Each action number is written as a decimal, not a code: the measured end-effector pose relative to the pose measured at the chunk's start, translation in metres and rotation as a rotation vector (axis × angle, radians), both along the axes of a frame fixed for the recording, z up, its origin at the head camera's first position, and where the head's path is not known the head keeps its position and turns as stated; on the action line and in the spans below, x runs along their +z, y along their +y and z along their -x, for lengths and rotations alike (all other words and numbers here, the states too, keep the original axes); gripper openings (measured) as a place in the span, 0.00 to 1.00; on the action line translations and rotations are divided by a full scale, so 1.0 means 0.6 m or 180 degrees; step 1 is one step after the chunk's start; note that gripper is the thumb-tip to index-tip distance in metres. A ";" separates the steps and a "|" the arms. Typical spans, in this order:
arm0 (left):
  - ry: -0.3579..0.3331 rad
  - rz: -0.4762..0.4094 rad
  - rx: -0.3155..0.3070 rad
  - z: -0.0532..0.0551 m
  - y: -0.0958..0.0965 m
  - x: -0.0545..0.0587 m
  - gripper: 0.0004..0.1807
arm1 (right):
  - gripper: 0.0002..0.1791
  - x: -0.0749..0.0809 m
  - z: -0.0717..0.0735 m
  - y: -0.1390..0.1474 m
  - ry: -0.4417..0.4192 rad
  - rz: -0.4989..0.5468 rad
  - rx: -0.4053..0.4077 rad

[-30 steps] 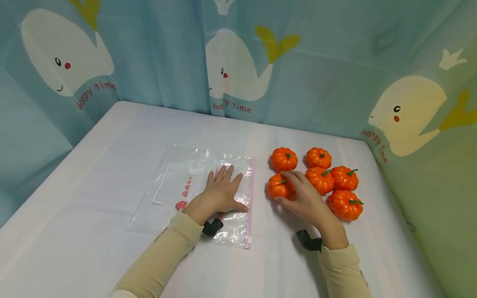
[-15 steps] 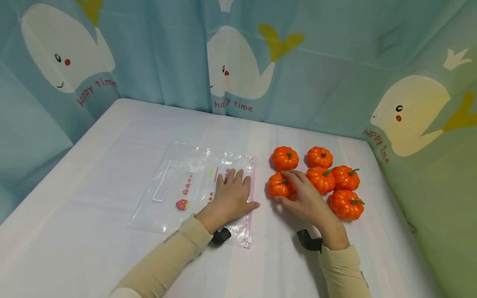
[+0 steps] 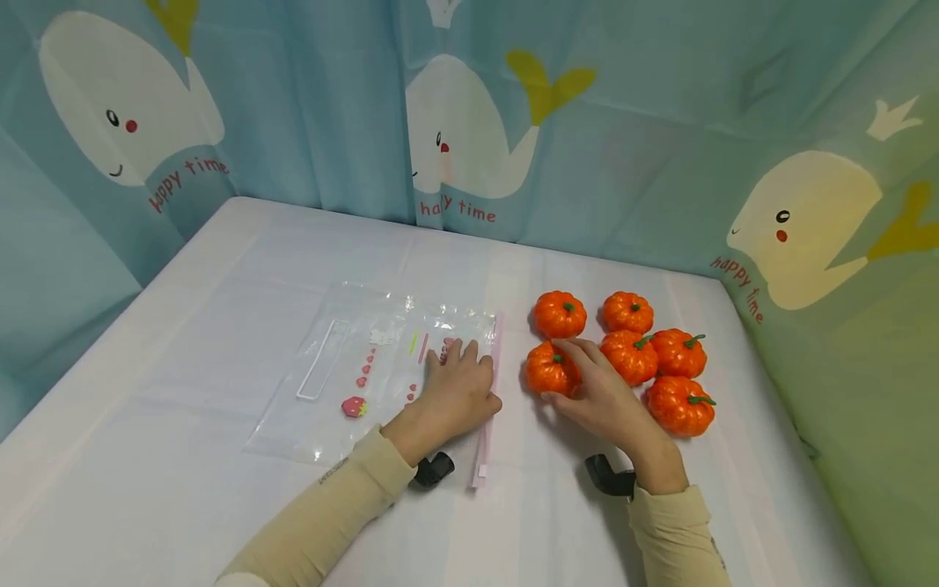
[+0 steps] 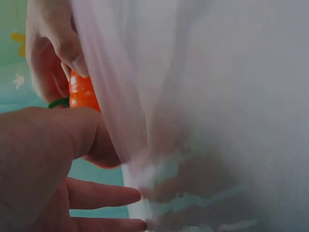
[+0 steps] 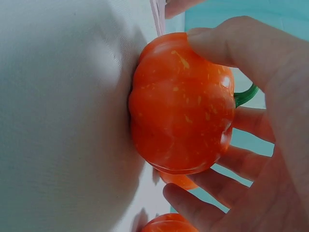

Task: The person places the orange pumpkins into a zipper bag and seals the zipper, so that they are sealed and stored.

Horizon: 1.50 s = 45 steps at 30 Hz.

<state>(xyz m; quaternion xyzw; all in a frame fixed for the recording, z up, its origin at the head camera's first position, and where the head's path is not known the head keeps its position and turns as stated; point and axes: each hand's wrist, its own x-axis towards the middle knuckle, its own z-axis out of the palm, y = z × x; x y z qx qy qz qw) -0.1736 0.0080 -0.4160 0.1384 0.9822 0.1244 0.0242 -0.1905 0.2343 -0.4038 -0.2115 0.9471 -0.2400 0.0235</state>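
Observation:
A clear zip bag (image 3: 323, 428) with pink and strawberry prints lies flat on the table. At its right side, my left hand (image 3: 447, 399) bends its fingers over the plastic and grips the pink zip edge (image 3: 482, 456). In the left wrist view that edge stands up off the table between thumb (image 4: 99, 140) and fingers. My right hand (image 3: 609, 403) holds a small orange pumpkin (image 3: 548, 371) resting on the table right of the bag. The right wrist view shows the thumb on one side of this pumpkin (image 5: 181, 106) and fingers on the other, its green stem toward the palm.
Several more orange pumpkins stand close by: one (image 3: 559, 315) behind the held one, others (image 3: 629, 357) to its right, the nearest (image 3: 680, 406) beside my right wrist. The white tabletop (image 3: 169, 391) ends at a blue-green curtain (image 3: 631, 163) with whale prints.
My left hand has slid right from the bag's middle to its zip edge, and its spread fingers have bent. The zip edge has shifted slightly left at the front. The right hand stays on the pumpkin.

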 end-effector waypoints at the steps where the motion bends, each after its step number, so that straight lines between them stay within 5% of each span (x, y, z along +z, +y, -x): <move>1: 0.0014 0.0005 -0.0014 -0.001 0.000 0.000 0.14 | 0.41 0.000 -0.001 0.000 -0.0019 0.0009 0.0001; 21: 0.0106 -0.0073 -0.0149 -0.009 -0.003 -0.001 0.19 | 0.41 -0.003 -0.004 0.001 -0.0069 0.0014 0.0057; 26: 0.0231 -0.0124 -0.0187 -0.007 -0.008 0.000 0.10 | 0.41 -0.002 -0.003 0.002 -0.0040 0.0020 0.0078; 36: 0.0024 -0.0358 -0.0225 0.012 -0.022 0.022 0.12 | 0.40 0.004 0.000 -0.006 -0.0003 0.0162 0.0113; 45: 0.0127 -0.0525 -0.0262 0.010 -0.029 0.028 0.07 | 0.39 0.008 -0.002 -0.014 0.0010 0.0410 0.0215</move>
